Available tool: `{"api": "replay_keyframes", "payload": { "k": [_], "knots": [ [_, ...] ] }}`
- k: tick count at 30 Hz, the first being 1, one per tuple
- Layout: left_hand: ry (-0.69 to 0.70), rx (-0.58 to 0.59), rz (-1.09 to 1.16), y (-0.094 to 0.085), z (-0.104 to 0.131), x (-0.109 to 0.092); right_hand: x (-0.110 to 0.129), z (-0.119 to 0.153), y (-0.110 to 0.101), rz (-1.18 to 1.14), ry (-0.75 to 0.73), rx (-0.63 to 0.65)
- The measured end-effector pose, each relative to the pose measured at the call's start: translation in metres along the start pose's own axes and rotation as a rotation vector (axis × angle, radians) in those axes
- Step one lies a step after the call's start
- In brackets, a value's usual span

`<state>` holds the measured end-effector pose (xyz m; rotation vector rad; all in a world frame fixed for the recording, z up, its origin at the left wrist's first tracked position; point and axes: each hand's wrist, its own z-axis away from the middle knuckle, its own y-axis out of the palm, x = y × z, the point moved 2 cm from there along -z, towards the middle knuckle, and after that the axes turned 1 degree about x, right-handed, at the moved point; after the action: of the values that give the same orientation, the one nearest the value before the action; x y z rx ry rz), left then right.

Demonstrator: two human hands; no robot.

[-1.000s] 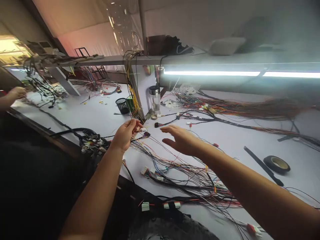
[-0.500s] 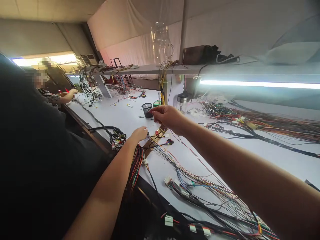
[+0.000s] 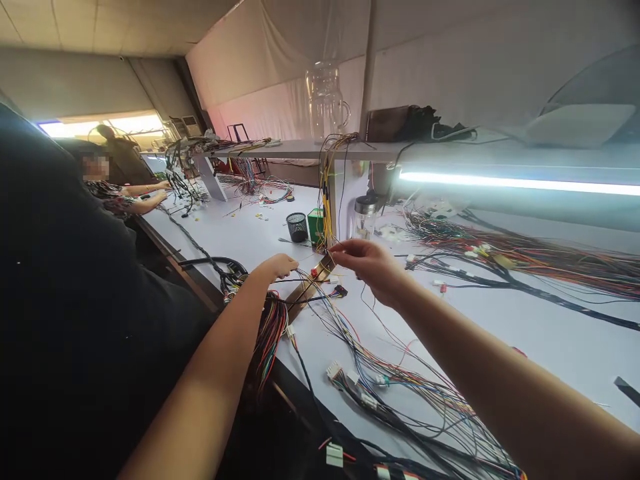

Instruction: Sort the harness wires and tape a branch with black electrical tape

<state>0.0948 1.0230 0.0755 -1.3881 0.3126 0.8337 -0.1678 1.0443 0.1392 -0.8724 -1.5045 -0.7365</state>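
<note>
My left hand (image 3: 281, 267) is closed on the ends of thin wires (image 3: 345, 327), which run from it down to the right over the white table. To its right, my right hand (image 3: 363, 261) pinches something too small to make out, just above a brown strip (image 3: 305, 292). A small red connector (image 3: 315, 273) lies on that strip between the hands. Near it is a black connector (image 3: 341, 291) on a dark cable. Below my left hand hangs a bundle of coloured wires (image 3: 271, 327) at the table edge.
A black mesh cup (image 3: 297, 228), a green box (image 3: 316, 225) and a lidded jar (image 3: 365, 215) stand behind my hands. More wire bundles (image 3: 500, 263) lie at the right. Another person's arms (image 3: 150, 200) reach over the table at the far left.
My right hand has moved down and slightly right, away from the mesh cup to the brown strip. My left hand stays near the same place. The view has tilted slightly.
</note>
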Motion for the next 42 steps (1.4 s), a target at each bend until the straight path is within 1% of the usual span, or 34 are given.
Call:
{"api": "replay_keyframes", "payload": {
  "k": [3, 5, 7, 9, 11, 12, 14, 16, 18, 21, 24, 27, 31, 33, 35, 38, 40, 42],
  "knots": [
    [0.002, 0.073, 0.199, -0.012, 0.022, -0.009, -0.008, 0.013, -0.001, 0.037, -0.048, -0.058],
    [0.023, 0.068, 0.307, -0.015, 0.041, -0.015, -0.009, 0.026, 0.000, 0.117, -0.078, -0.090],
    [0.052, 0.035, 0.396, -0.010, 0.061, -0.022, -0.008, 0.042, 0.003, 0.234, -0.104, -0.125],
    [0.084, -0.013, 0.474, 0.004, 0.082, -0.030, -0.005, 0.060, 0.007, 0.345, -0.155, -0.144],
    [0.114, -0.053, 0.600, 0.024, 0.103, -0.038, -0.003, 0.077, 0.012, 0.413, -0.218, -0.149],
    [0.125, -0.058, 0.700, 0.035, 0.113, -0.043, -0.004, 0.084, 0.015, 0.436, -0.237, -0.151],
    [0.138, -0.035, 0.973, 0.057, 0.132, -0.051, -0.009, 0.096, 0.018, 0.476, -0.234, -0.164],
    [0.132, 0.006, 1.203, 0.077, 0.147, -0.060, -0.016, 0.104, 0.019, 0.506, -0.195, -0.172],
    [0.113, 0.049, 1.299, 0.091, 0.159, -0.067, -0.023, 0.109, 0.017, 0.517, -0.153, -0.170],
    [0.078, 0.092, 1.348, 0.105, 0.170, -0.072, -0.029, 0.115, 0.012, 0.536, -0.113, -0.184],
    [0.063, 0.109, 1.370, 0.111, 0.176, -0.074, -0.032, 0.119, 0.007, 0.555, -0.115, -0.205],
    [0.073, 0.085, 1.356, 0.112, 0.179, -0.075, -0.034, 0.120, 0.005, 0.550, -0.112, -0.208],
    [0.088, -0.018, 1.279, 0.111, 0.183, -0.074, -0.036, 0.121, 0.006, 0.542, -0.124, -0.190],
    [0.084, -0.051, 1.241, 0.110, 0.183, -0.072, -0.037, 0.122, 0.006, 0.541, -0.159, -0.172],
    [0.080, -0.048, 1.226, 0.111, 0.182, -0.070, -0.037, 0.123, 0.007, 0.564, -0.223, -0.161],
    [0.091, -0.012, 1.239, 0.112, 0.182, -0.069, -0.036, 0.124, 0.006, 0.618, -0.312, -0.150],
    [0.099, 0.002, 1.237, 0.112, 0.183, -0.070, -0.036, 0.123, 0.005, 0.633, -0.327, -0.143],
    [0.101, 0.007, 1.223, 0.112, 0.185, -0.072, -0.036, 0.123, 0.003, 0.635, -0.308, -0.141]
  ]
}}
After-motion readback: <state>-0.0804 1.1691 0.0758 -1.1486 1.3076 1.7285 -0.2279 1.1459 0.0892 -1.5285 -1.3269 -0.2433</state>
